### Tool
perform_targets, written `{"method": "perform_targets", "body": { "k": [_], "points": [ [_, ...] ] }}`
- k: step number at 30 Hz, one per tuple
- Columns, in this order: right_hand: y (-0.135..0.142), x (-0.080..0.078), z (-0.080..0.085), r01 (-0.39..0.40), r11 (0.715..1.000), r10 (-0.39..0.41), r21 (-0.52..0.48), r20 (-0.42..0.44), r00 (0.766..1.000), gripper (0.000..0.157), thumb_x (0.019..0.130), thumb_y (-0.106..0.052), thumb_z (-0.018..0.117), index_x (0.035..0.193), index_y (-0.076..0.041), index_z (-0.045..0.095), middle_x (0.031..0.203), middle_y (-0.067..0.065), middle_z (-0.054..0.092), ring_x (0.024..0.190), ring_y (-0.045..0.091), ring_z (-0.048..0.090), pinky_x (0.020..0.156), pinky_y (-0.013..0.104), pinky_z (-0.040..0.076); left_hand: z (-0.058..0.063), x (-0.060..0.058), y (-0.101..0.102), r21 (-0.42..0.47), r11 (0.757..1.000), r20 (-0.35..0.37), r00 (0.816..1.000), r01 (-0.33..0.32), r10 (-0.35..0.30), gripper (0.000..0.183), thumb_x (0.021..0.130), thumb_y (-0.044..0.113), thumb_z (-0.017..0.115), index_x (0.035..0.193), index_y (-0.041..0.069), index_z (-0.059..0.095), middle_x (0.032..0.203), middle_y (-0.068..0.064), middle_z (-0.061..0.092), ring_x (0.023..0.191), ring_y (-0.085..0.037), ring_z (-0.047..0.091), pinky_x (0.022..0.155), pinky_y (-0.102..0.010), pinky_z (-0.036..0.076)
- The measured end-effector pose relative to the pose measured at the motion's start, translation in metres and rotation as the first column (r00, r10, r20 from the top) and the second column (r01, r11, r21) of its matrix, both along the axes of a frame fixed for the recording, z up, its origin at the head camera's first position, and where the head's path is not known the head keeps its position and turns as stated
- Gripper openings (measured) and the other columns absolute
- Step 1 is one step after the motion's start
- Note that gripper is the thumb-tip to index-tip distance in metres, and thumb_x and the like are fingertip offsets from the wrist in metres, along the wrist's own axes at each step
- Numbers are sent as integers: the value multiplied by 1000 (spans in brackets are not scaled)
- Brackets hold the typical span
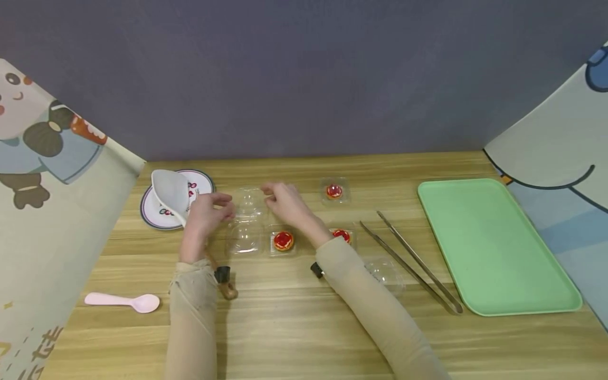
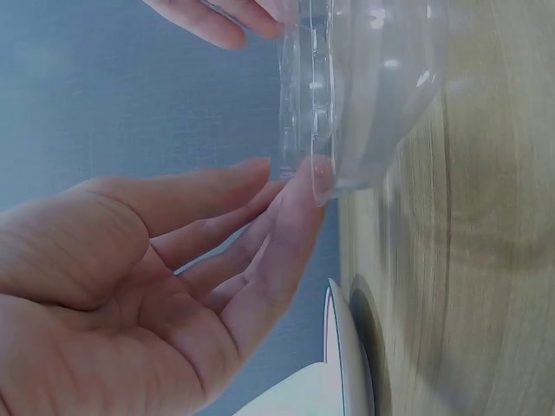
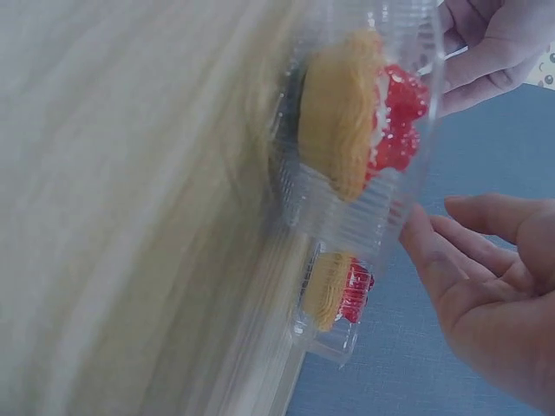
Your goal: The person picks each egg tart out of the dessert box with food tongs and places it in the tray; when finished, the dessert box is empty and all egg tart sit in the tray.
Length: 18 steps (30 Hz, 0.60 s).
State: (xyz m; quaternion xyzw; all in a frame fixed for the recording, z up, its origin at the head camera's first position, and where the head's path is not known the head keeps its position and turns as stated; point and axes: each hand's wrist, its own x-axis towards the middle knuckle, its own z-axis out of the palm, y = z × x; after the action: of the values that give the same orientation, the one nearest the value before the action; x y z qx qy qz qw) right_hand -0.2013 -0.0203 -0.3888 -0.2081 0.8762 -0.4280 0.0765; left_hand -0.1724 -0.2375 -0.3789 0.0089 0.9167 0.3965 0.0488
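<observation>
A clear plastic clamshell box lies unfolded, its near half (image 1: 244, 237) and far half (image 1: 250, 202) both hollow side up. My left hand (image 1: 206, 214) is at the left edge of the far half; a fingertip touches the plastic, and the thumb stands slightly apart. On the right edge is my right hand (image 1: 287, 203), thumb spread from its fingers; whether it touches the plastic is hidden. A red-topped tart (image 1: 283, 240) sits in a clear box base just right of the near half. In the right wrist view this tart (image 3: 347, 121) looms before my fingers.
More boxed tarts include one at the back (image 1: 334, 191) and one half covered by my sleeve (image 1: 341, 236). A clear lid (image 1: 387, 274), metal tongs (image 1: 408, 258) and green tray (image 1: 499, 248) lie right. Left are a plate (image 1: 199, 182), white ladle (image 1: 170, 192) and pink spoon (image 1: 123, 302).
</observation>
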Motion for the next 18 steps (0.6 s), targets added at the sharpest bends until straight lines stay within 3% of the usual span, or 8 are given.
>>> {"method": "perform_targets", "body": {
  "k": [5, 9, 13, 16, 18],
  "points": [
    [0, 1, -1, -2, 1000, 2, 10, -3, 1000, 41, 103, 6, 62, 144, 7, 60, 143, 23, 65, 123, 34, 70, 103, 32, 59, 1, 0, 2, 7, 999, 18, 999, 32, -32, 42, 104, 7, 61, 139, -16, 60, 128, -31, 70, 88, -27, 79, 82, -21, 57],
    [0, 1, -2, 4, 999, -3, 35, -35, 999, 39, 105, 3, 61, 144, 6, 61, 140, 21, 67, 123, 32, 70, 104, 34, 59, 2, 0, 3, -18, 997, 29, 997, 70, -69, 47, 104, 8, 58, 145, -15, 55, 126, -31, 70, 84, -27, 76, 76, -25, 53],
    [0, 2, -2, -4, 997, 7, 73, -50, 999, 41, 106, 2, 59, 146, 4, 60, 127, 19, 74, 84, 22, 73, 79, 26, 61, 2, 1, 3, -27, 996, 42, 996, 85, -83, 49, 106, 8, 57, 148, -15, 51, 126, -33, 69, 81, -27, 76, 71, -24, 52],
    [1, 2, -2, -25, 996, 29, 90, -43, 999, 43, 106, 2, 57, 149, 4, 58, 110, 15, 75, 57, 13, 52, 56, 24, 46, 1, 0, 3, -23, 996, 57, 995, 83, -82, 49, 108, 9, 56, 150, -16, 48, 127, -34, 68, 78, -22, 76, 70, -21, 53],
    [1, 2, -2, -37, 994, 41, 98, -44, 998, 44, 106, 2, 57, 150, 4, 56, 101, 13, 72, 54, 7, 44, 51, 21, 40, 1, 0, 3, -17, 997, 68, 995, 78, -77, 50, 109, 9, 56, 151, -16, 46, 128, -34, 68, 77, -20, 76, 71, -19, 53]
  ]
}}
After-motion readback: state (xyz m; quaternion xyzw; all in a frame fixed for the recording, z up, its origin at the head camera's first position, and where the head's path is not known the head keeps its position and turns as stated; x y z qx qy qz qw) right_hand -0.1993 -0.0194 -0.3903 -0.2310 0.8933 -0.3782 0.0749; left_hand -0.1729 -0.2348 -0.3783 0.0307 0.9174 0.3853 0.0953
